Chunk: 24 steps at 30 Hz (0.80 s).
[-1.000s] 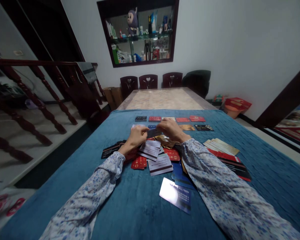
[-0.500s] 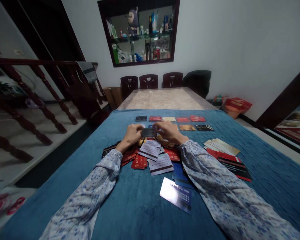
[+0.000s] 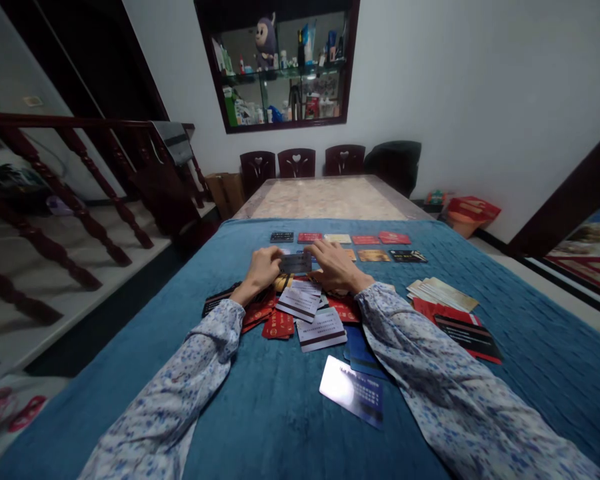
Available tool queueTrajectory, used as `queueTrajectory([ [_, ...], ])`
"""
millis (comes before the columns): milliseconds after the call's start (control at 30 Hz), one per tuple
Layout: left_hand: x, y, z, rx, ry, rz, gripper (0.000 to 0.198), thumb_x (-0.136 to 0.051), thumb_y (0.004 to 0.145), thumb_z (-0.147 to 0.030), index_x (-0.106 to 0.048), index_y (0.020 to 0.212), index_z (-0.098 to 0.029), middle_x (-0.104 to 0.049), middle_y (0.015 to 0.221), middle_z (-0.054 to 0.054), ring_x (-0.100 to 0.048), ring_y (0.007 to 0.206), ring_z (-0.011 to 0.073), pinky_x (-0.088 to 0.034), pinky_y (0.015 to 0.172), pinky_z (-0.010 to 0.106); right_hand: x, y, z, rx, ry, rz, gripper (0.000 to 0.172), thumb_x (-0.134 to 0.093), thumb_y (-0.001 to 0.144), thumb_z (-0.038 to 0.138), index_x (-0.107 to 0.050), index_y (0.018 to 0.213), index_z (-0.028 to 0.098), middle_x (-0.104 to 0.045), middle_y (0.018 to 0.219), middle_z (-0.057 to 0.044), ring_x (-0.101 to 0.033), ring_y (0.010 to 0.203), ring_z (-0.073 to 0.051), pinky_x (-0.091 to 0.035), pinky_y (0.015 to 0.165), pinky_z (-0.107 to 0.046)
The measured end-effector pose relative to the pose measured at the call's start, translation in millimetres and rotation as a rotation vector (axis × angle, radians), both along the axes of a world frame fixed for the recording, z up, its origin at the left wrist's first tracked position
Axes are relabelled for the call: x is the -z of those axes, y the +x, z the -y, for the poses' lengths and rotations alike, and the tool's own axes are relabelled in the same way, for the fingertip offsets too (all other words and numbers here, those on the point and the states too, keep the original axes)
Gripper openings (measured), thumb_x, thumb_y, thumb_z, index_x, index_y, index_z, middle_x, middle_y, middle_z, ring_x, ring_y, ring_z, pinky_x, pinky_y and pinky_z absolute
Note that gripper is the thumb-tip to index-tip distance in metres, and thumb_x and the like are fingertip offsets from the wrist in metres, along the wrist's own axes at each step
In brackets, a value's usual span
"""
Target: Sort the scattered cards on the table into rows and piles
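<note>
Between my hands a dark grey plastic card (image 3: 295, 263) is held up, gripped at its left end by my left hand (image 3: 263, 268) and at its right end by my right hand (image 3: 334, 265). Beneath it lies a loose heap of cards: red cards (image 3: 279, 325), white cards with a dark stripe (image 3: 322, 329) and blue cards (image 3: 365, 353). My right forearm covers part of the heap. Beyond my hands, cards lie in two rows, among them a black card (image 3: 282, 237), a red card (image 3: 395, 238) and a gold card (image 3: 373, 256).
A shiny silver-blue card (image 3: 353, 390) lies nearest me. To the right are a fan of cream cards (image 3: 443, 293) and some red-and-black cards (image 3: 467, 335). A blue cloth (image 3: 250, 413) covers the near table; bare marble tabletop (image 3: 325, 197) shows behind it.
The grey card has tilted slightly and looks lighter, with my hands shifted a little to the left. The cards on the cloth look unmoved.
</note>
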<state>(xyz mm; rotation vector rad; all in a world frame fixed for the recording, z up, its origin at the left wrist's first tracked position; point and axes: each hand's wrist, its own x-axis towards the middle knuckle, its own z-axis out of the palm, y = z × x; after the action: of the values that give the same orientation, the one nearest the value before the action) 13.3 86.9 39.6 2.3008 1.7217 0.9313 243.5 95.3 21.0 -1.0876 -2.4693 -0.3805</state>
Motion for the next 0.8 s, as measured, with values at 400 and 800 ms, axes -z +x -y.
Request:
queueTrajectory([
  [400,-1.3,1.2,3.3,-0.009,0.008,0.014,0.025,-0.058,0.081,-0.009,-0.078,0.092,-0.017,-0.081,0.097,0.008,-0.074,0.095,0.0241,-0.056,0.093,0.034,-4.5,-3.5,7.7,0.03,0.031,0.006,0.054,-0.073,0.084,0.029,-0.058,0.133,0.014,-0.062,0.126,-0.018,-0.051,0.115,-0.034,-0.04,0.092,-0.042],
  [800,4.5,0.2,0.1,0.004,0.019,0.016,0.027,-0.058,0.082,-0.01,-0.076,0.1,-0.018,-0.079,0.091,0.006,-0.073,0.088,0.0225,-0.057,0.091,0.035,-2.2,-1.2,3.6,-0.054,0.044,-0.019,0.041,-0.066,0.085,0.025,-0.063,0.124,0.011,-0.062,0.123,-0.019,-0.049,0.111,-0.033,-0.042,0.089,-0.043],
])
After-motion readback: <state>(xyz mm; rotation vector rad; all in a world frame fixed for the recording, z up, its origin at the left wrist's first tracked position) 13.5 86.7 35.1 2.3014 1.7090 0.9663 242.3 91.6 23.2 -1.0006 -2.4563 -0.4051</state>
